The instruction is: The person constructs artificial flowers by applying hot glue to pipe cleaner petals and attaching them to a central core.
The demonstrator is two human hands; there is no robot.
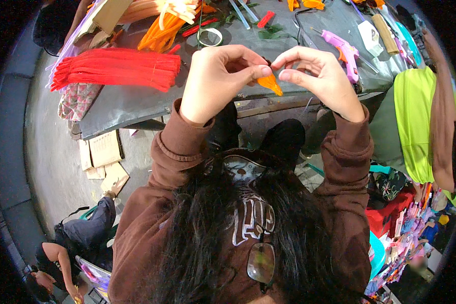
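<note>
Above the near edge of the table, my left hand (218, 73) is closed in a pinch on a small orange petal-shaped piece (271, 85). The piece hangs point down below the thumb, with a dark bit at its top. Close beside it, my right hand (319, 76) curls its thumb and forefinger toward the dark bit. Whatever is between those right fingertips is too small to make out. A thick bundle of red pipe cleaners (116, 68) lies left of my left hand. To the right of my right hand rests a pink glue gun (342, 50).
The dark tabletop (137, 104) also bears orange pipe cleaners (162, 33), a roll of tape (210, 37), green leaf-like pieces (278, 33) and a white bottle-like object (371, 38). A person in lime green (415, 121) sits close on the right. Flattened cardboard (105, 149) lies on the floor.
</note>
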